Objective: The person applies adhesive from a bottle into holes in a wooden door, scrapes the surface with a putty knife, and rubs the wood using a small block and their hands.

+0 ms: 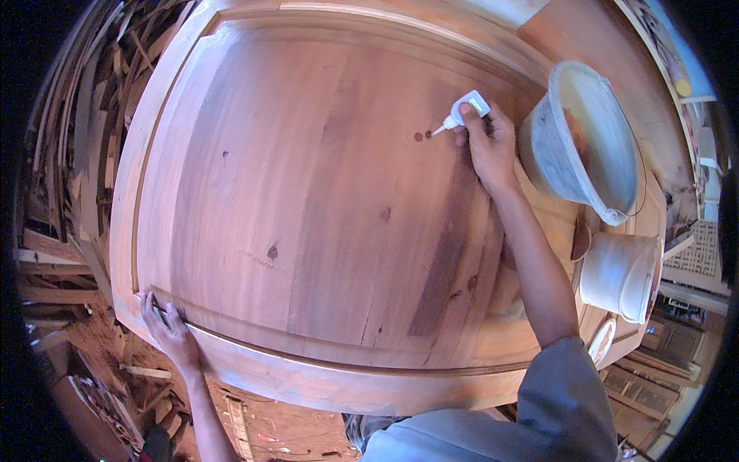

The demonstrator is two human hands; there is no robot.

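Right hand [486, 142], upper right of centre: fingers clamped on a small white squeeze bottle [466, 108], its thin nozzle angled down-left toward two small dark knot spots [423, 135] on the raised wooden door panel [308, 200]. Nozzle tip just beside the nearer spot; contact not clear at this size. Left hand [168, 327], lower left: empty, fingers spread and pressed on the panel's moulded edge [254, 350], bracing. Two pale plastic buckets sit at right, the larger [585, 142] near the right wrist, the smaller [620, 276] below it. Offcut timber [85, 146] heaped at frame left. Judgement: best done with the tip low over the spot, a light, steady squeeze, small drops, so the fill stays within the defect and does not run along the grain. Forearm passes close to the larger bucket; a nudge seems the main risk.
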